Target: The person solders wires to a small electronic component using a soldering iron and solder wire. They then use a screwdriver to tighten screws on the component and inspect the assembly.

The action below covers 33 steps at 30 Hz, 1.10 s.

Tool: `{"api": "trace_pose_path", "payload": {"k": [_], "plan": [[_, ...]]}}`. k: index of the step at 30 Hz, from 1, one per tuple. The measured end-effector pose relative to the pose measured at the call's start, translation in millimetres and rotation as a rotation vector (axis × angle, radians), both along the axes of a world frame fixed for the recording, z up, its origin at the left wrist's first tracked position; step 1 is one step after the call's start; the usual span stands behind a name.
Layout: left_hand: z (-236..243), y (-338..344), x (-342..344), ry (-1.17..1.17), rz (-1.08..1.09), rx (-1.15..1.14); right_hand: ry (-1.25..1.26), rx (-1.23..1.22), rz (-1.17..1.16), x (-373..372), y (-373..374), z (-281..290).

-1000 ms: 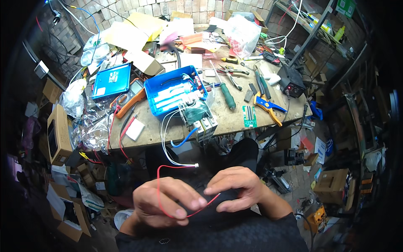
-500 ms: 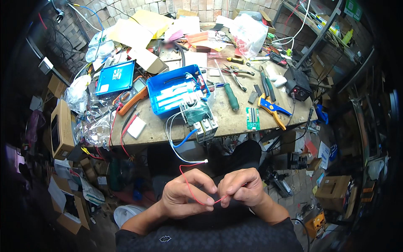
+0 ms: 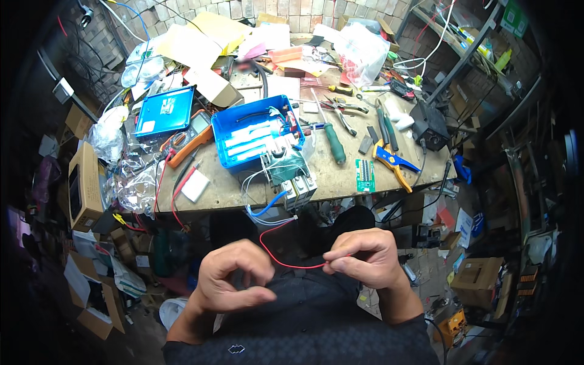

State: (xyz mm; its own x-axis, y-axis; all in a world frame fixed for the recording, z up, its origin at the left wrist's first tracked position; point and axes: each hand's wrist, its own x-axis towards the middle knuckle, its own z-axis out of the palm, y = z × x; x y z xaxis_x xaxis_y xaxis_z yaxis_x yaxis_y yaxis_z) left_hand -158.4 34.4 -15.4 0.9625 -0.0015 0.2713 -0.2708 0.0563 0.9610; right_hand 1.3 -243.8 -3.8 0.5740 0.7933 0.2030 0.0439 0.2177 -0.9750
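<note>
Between thumb and fingers my right hand (image 3: 363, 258) pinches the end of a thin red wire (image 3: 281, 263). The wire curves left and up to a small white connector (image 3: 295, 217), where white leads (image 3: 252, 204) run on to the assembly at the table edge. My left hand (image 3: 236, 277) is held apart from the wire, thumb and fingers spread in a loose curve with nothing between them. Beyond the hands, a blue box (image 3: 234, 159) holds white cylindrical cells. A metal block with terminals (image 3: 299, 191) and a thick blue cable (image 3: 267, 207) hangs over the front edge.
On the table lie a blue lid (image 3: 164, 113), an orange multimeter (image 3: 193, 146), a green-handled screwdriver (image 3: 334, 145), wire strippers (image 3: 394, 163), a green circuit board (image 3: 365, 176) and several pliers. A black device (image 3: 429, 125) stands at the right. Cardboard boxes (image 3: 480, 281) and scraps crowd the floor.
My left hand has let go of the red wire and moved left. My right hand has shifted right and up, still pinching the wire, now stretched out more. The connector has risen slightly.
</note>
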Motion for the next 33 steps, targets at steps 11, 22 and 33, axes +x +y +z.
{"api": "trace_pose_path", "payload": {"k": [11,22,33], "plan": [[19.6,-34.7,22.6,0.168,0.252,0.400,-0.050,0.011,-0.104,31.6,27.0,-25.4],[-31.7,-7.5,22.5,0.086,0.538,0.287,-0.364,-0.314,-0.487,22.1,62.6,-87.4],[-14.3,0.6,58.5,0.121,0.567,0.248,-0.366,-0.250,-0.453,-9.1,59.8,-91.4]]}}
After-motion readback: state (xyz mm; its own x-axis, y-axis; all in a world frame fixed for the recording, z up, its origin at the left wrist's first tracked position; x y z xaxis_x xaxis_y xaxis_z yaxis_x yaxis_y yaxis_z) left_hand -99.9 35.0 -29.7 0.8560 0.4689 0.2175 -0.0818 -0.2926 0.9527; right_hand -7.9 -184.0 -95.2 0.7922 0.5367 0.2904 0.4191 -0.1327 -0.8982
